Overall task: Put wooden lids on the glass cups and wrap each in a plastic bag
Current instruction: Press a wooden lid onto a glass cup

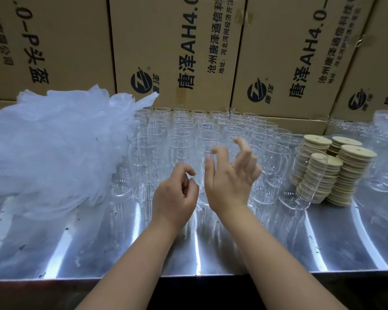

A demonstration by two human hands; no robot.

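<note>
On the steel table (278, 242): heap of plastic bags (54, 148) at left; block of glass cups (184, 135) at centre, none lidded or bagged that I can see; wooden lids (345, 173) stacked at right; over the nearest cups, my left hand (175, 193) curled on nothing visible, my right hand (229, 177) spread, empty.

clear glass cups (179, 139) just past the fingers (244, 153), pale tan round wooden lids (354, 171) to their right, milky-white plastic bags (49, 148) off left, brown cardboard boxes (166, 41) with black lettering behind, silvery dark-specked metal table (99, 242) below
</note>
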